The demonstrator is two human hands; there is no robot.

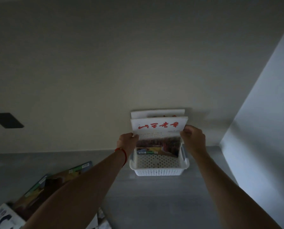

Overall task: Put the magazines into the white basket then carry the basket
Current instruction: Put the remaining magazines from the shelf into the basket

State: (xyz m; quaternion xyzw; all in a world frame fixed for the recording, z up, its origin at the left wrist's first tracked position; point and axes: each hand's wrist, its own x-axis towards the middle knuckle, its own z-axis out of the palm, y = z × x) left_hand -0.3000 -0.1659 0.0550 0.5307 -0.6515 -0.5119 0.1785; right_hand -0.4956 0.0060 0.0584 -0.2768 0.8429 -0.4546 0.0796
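A white perforated basket [159,171] stands on the grey surface against the wall. A magazine with a white cover and red characters [158,125] stands upright in it. My left hand [127,142] grips its left edge and my right hand [193,139] grips its right edge. Behind it, another white magazine [156,113] leans on the wall inside the basket. More magazines [55,180] lie in a loose pile at the lower left, partly hidden by my left forearm.
The grey surface [154,204] runs from the wall toward me. A pale side wall [261,113] closes off the right. A dark rectangular plate [6,120] is on the back wall at left. A white-covered magazine [4,219] lies at the bottom left corner.
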